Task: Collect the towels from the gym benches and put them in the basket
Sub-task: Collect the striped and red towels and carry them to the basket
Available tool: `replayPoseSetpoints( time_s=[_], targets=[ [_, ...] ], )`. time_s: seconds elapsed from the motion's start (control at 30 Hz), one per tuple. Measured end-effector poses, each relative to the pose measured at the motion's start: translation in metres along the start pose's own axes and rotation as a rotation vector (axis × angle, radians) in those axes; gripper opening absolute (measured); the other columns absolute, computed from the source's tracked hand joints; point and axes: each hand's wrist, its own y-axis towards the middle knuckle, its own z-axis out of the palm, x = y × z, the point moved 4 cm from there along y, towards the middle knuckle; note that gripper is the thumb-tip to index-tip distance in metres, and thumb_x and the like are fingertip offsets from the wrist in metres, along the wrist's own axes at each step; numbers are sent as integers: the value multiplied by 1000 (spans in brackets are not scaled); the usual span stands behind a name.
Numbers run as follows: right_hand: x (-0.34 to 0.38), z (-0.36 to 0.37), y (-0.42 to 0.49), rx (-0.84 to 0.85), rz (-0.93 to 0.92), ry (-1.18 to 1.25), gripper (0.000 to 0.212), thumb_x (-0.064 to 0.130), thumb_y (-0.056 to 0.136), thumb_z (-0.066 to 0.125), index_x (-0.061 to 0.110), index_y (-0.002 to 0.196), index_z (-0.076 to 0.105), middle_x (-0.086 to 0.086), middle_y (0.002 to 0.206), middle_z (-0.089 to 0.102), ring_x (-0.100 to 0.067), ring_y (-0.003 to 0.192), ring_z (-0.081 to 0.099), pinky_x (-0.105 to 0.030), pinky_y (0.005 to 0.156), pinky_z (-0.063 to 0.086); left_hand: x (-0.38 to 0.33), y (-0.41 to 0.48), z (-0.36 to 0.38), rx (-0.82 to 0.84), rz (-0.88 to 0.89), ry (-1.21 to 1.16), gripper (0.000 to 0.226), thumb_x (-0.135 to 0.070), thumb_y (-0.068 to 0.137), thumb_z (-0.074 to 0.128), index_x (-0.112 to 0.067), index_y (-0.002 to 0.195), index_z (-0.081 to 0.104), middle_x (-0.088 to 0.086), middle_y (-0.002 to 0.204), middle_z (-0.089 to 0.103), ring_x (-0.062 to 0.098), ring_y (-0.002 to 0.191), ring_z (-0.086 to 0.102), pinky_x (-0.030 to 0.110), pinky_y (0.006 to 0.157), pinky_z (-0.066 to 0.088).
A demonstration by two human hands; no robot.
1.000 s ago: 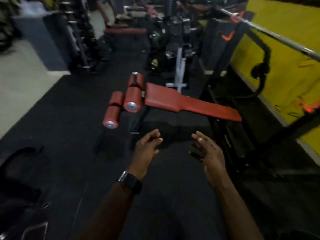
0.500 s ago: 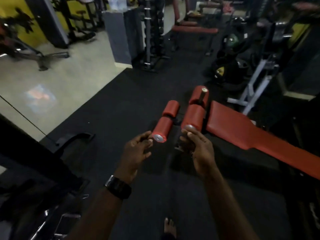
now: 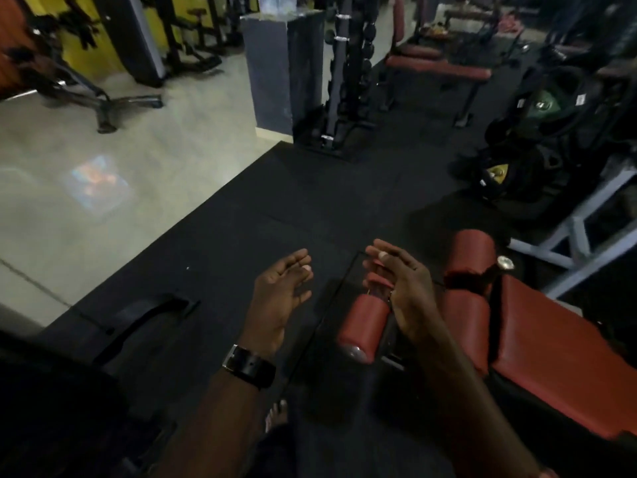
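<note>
Both hands showing empty, fingers loosely spread, nothing gripped. Left hand (image 3: 281, 293) hovering palm inward over the black rubber floor mat (image 3: 241, 215), grip slack, black wristwatch (image 3: 250, 365) strapped just behind it. Right hand (image 3: 405, 291) hanging just right of the left, grip equally relaxed, fingers extended and overlapping the red foam roller (image 3: 363, 327) in this view; contact with the roller not determinable. Second red roller (image 3: 474, 251) standing beyond and right of the right hand. Red padded worktop (image 3: 551, 357) of the bench lying right of the right hand, its visible surface bare. Second red bench (image 3: 437, 65) standing far ahead of both hands, contents too dim to judge. No towel or basket identifiable anywhere in the frame; location of both not determinable. Dumbbell rack (image 3: 348, 74) and grey pillar (image 3: 279, 67) standing far ahead of the left hand. Bare toes (image 3: 275, 414) showing on the mat beneath the left forearm. Pale floor (image 3: 103, 160) lying left of the left hand.
</note>
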Motion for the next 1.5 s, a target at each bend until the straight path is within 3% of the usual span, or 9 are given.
replayPoseSetpoints(
  time_s=[0.1,0.27,0.6,0.87,1.27,1.5],
  targets=[
    [18,28,69,-58,-6,-9,22,12,91,57,16,108,70,-8,114,72,-23,95,68,-32,62,55,-31,86,-4,40,-2,3,26,-12,95,58,-25,114,67,-1,123,69,15,109,66,41,96,51],
    [56,59,168,-138,-79,-21,22,11,92,55,20,106,70,-5,110,74,-20,95,71,-35,70,56,-86,209,4,107,-12,42,26,-11,95,57,-22,117,67,1,125,68,21,115,64,43,98,50],
    [92,53,395,-301,-117,89,23,11,94,52,12,109,69,-9,108,73,-24,96,71,-36,71,58,-130,449,89,258,13,136,26,-9,94,58,-26,112,68,-2,121,70,19,112,66,41,95,51],
    [180,42,634,-331,-113,111,22,16,95,53,17,108,70,-4,105,75,-21,98,71,-33,70,59,-197,681,213,291,38,162,24,-13,95,58,-27,110,69,-3,120,70,19,113,65,37,91,52],
    [253,16,944,-376,-151,60,22,15,96,52,15,110,69,-6,107,74,-24,102,69,-39,79,56,-207,991,365,365,-39,103,22,-14,95,59,-25,110,70,-3,116,73,17,111,67,36,88,53],
    [344,-1,1146,-451,-237,102,21,14,95,54,11,109,69,-12,112,72,-25,98,69,-38,73,57,-282,1195,486,450,-22,109,23,-11,95,57,-25,110,69,0,121,70,18,113,64,39,93,51]
  ],
)
